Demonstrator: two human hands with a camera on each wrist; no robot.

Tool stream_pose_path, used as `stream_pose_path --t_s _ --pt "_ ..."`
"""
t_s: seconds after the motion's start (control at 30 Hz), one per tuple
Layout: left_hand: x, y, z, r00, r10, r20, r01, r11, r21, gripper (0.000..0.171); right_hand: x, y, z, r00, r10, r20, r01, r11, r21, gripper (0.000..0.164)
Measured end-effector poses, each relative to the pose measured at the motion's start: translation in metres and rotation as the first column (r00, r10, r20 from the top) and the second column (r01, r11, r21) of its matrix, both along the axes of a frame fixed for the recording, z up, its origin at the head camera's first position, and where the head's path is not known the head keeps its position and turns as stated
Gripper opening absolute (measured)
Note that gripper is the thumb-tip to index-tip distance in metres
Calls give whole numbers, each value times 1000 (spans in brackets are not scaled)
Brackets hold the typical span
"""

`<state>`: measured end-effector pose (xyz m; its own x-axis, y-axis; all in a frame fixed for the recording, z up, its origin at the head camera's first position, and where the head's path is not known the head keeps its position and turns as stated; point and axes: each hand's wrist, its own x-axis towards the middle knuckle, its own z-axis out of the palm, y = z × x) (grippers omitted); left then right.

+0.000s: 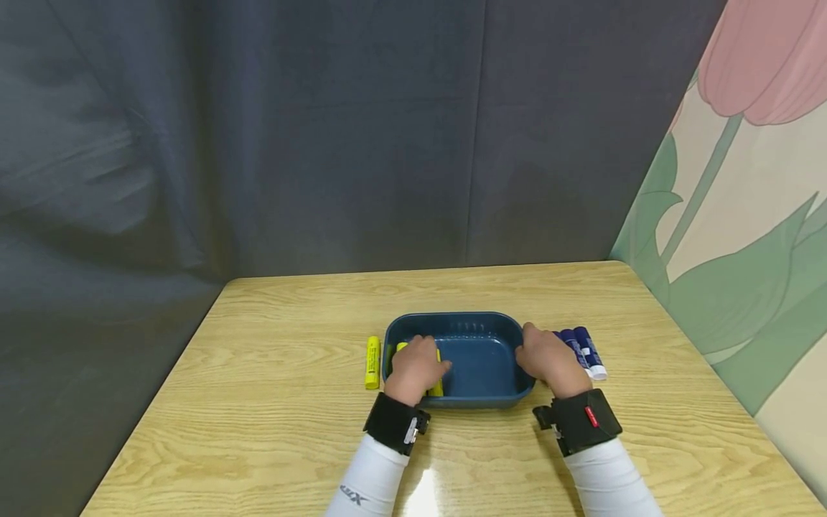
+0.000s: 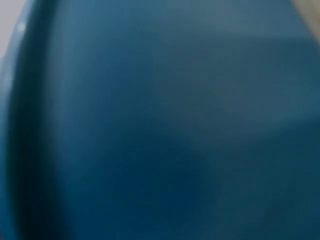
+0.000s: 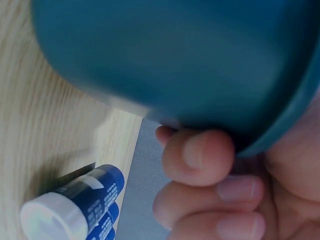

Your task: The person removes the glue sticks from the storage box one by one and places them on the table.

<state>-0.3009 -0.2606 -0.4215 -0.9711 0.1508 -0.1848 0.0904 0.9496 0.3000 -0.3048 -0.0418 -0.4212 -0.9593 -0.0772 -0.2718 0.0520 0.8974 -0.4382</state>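
Observation:
A blue plastic bin (image 1: 483, 368) stands on the table. My right hand (image 1: 549, 357) grips its right rim; in the right wrist view the curled fingers (image 3: 197, 157) lie under the rim of the bin (image 3: 170, 60). My left hand (image 1: 416, 368) reaches down into the bin's left end, over yellow tubes (image 1: 436, 388) lying there. Its fingertips are hidden, so whether it holds a tube does not show. Only the blurred blue wall of the bin (image 2: 150, 100) fills the left wrist view. Another yellow tube (image 1: 372, 362) lies outside, just left of the bin.
Several dark blue tubes with white ends (image 1: 589, 353) lie side by side right of the bin, close to my right hand. The wooden table (image 1: 258, 402) ends at a grey curtain (image 1: 362, 143) behind, and a flower-painted wall (image 1: 743, 273) rises on the right.

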Motion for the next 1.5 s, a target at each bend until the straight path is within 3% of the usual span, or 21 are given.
stream_pose_path --t_s 0.57,1.03,1.5 --pt "-2 4 -10 999 23 -30 -24 999 -31 52 2 -1 -1 1000 -3 10 3 1000 1 39" --pt "-1 8 -13 998 23 -56 -26 999 -38 50 2 0 -5 999 -22 34 22 1000 8 40" --pt "-2 10 -13 996 18 -90 -20 999 -26 51 1 -2 -2 1000 -15 -14 15 1000 19 36"
